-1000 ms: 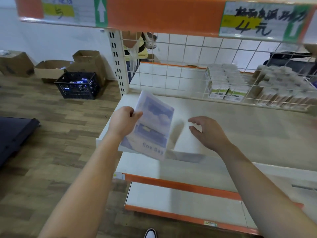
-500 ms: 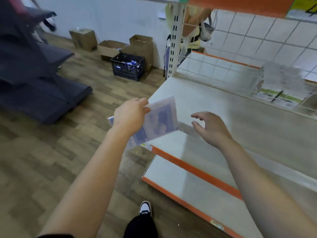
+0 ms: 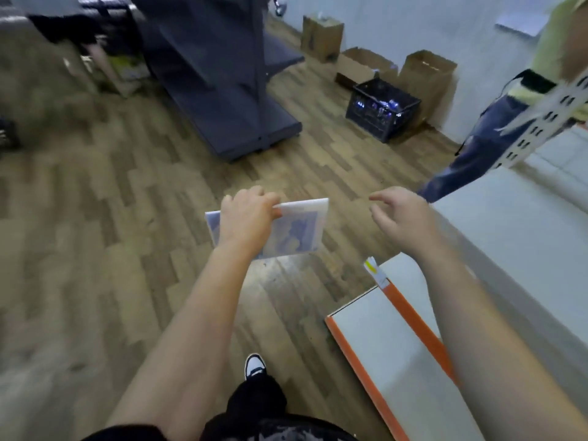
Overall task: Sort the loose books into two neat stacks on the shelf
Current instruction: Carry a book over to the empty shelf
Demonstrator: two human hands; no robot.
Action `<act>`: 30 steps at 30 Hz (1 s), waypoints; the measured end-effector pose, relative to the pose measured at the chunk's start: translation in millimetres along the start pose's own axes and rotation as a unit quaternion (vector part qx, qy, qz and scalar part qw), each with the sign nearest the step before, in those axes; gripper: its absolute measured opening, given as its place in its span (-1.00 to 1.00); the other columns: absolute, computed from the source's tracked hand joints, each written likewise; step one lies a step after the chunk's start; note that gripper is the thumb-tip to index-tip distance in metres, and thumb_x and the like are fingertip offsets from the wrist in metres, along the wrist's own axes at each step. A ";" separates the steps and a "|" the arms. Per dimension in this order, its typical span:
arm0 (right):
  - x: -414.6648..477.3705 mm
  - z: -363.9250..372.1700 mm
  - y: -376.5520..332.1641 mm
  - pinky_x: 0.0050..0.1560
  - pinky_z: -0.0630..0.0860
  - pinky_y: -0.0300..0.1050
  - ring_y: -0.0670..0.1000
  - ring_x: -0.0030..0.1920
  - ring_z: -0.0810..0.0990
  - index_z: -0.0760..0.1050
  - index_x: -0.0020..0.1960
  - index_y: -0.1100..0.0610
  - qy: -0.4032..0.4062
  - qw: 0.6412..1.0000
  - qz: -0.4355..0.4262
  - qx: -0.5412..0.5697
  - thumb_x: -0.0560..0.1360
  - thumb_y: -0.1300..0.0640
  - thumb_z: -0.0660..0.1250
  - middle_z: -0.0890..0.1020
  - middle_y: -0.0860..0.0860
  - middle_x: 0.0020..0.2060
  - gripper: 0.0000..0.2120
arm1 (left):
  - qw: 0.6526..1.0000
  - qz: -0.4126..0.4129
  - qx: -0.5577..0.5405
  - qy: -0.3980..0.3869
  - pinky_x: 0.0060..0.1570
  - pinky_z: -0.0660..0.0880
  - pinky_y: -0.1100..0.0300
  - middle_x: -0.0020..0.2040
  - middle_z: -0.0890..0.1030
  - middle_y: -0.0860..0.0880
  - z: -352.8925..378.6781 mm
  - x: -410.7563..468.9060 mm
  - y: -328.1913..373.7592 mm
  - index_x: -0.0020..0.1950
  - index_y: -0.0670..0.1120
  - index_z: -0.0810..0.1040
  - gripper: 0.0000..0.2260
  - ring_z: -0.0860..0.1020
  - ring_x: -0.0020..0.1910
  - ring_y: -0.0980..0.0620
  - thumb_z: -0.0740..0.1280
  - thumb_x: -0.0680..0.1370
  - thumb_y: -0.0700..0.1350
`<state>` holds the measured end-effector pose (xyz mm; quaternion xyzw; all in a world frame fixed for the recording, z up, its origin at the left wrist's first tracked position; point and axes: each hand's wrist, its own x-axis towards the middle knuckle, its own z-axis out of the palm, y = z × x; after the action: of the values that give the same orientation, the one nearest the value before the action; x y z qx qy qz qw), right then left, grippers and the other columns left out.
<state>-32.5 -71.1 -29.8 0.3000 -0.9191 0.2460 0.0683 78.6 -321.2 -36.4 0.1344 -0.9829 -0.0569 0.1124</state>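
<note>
My left hand (image 3: 246,218) grips a thin book (image 3: 296,230) with a pale blue and white cover by its top edge, holding it in the air above the wooden floor, left of the shelf. My right hand (image 3: 404,218) hovers beside it with relaxed, slightly bent fingers and holds nothing. The white shelf board (image 3: 515,237) lies at the right, with a lower orange-edged board (image 3: 381,338) below it. No other books show in this view.
A dark grey shelving unit (image 3: 222,90) stands on the floor ahead. A black crate (image 3: 381,109) and cardboard boxes (image 3: 426,74) sit by the wall. Another person (image 3: 486,135) in jeans stands behind the white perforated shelf post (image 3: 547,122). My shoe (image 3: 254,367) is below.
My view has swung left, away from the shelf and toward the floor. The left hand has carried the book off the shelf board and out over the floor. The right hand stays empty.
</note>
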 end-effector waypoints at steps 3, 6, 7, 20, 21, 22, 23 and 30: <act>39.3 37.5 -25.4 0.03 0.49 -0.05 0.10 0.01 0.60 0.62 0.06 0.16 -0.035 0.999 -0.037 -0.001 0.50 0.15 0.34 0.65 0.08 -0.03 -0.82 | 0.999 -0.049 0.018 0.017 -0.15 0.16 0.09 -0.03 0.51 -0.05 -4.1 12.3 -47.7 0.01 0.02 0.55 -0.81 0.48 0.03 -0.14 0.22 0.57 0.08; 78.7 70.3 -56.3 -0.02 0.43 -0.14 0.11 -0.06 0.62 0.63 0.05 0.18 -0.048 0.996 -0.067 0.018 0.49 0.14 0.34 0.66 0.09 -0.07 -0.81 | 0.995 -0.088 0.027 0.046 -0.15 0.15 0.09 -0.03 0.51 -0.04 -11.7 29.1 -93.2 0.03 0.03 0.56 -0.80 0.48 0.03 -0.14 0.22 0.57 0.09; 91.1 80.4 -67.8 -0.01 0.45 -0.13 0.11 -0.06 0.62 0.63 0.05 0.19 -0.050 0.996 -0.070 0.026 0.49 0.16 0.36 0.67 0.10 -0.07 -0.81 | 0.993 -0.099 0.028 0.054 -0.15 0.14 0.09 -0.04 0.51 -0.04 -14.2 33.7 -107.3 0.03 0.03 0.56 -0.81 0.48 0.02 -0.14 0.23 0.57 0.08; 248.8 180.3 -173.3 0.03 0.53 -0.04 0.04 0.02 0.60 0.61 0.12 0.14 -0.107 0.983 -0.143 0.050 0.52 0.13 0.32 0.65 0.04 0.01 -0.78 | 0.973 -0.211 0.040 0.089 -0.19 0.12 0.07 -0.10 0.53 -0.05 -14.6 96.6 -260.6 -0.07 -0.01 0.56 -0.85 0.47 -0.07 -0.16 0.27 0.54 0.03; 264.4 188.7 -178.2 0.03 0.53 -0.04 0.04 0.03 0.60 0.61 0.12 0.14 -0.111 0.982 -0.146 0.050 0.52 0.12 0.32 0.65 0.03 0.01 -0.78 | 0.972 -0.213 0.040 0.094 -0.20 0.12 0.07 -0.12 0.53 -0.05 -12.9 106.2 -270.2 -0.09 -0.02 0.56 -0.86 0.47 -0.09 -0.16 0.28 0.53 0.02; 280.9 197.5 -183.2 0.04 0.53 -0.04 0.03 0.03 0.60 0.60 0.13 0.13 -0.114 0.981 -0.149 0.052 0.52 0.12 0.32 0.65 0.03 0.02 -0.78 | 0.970 -0.217 0.040 0.100 -0.21 0.12 0.07 -0.15 0.53 -0.05 -11.2 116.5 -280.0 -0.12 -0.02 0.56 -0.87 0.48 -0.11 -0.15 0.30 0.52 0.01; 298.2 206.5 -188.1 0.03 0.52 -0.04 0.03 0.03 0.59 0.60 0.14 0.12 -0.115 0.980 -0.153 0.055 0.52 0.11 0.31 0.64 0.02 0.02 -0.78 | 0.969 -0.222 0.040 0.106 -0.22 0.12 0.08 -0.17 0.53 -0.05 -9.5 127.3 -290.8 -0.14 -0.02 0.56 -0.88 0.48 -0.14 -0.15 0.32 0.51 0.00; 437.5 258.0 -224.6 0.04 0.52 -0.02 -0.01 0.04 0.56 0.59 0.13 0.05 -0.116 0.975 -0.167 0.085 0.53 0.07 0.29 0.62 -0.06 0.00 -0.78 | 0.958 -0.257 0.059 0.113 -0.16 0.12 0.08 -0.15 0.52 -0.05 -10.4 230.2 -370.1 -0.10 -0.01 0.57 -0.86 0.46 -0.09 -0.14 0.28 0.54 0.02</act>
<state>-250.1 -582.0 -42.3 0.4806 -0.8333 0.2720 -0.0246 -42.0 -740.1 -31.5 0.3946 -0.8976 -0.0103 0.1964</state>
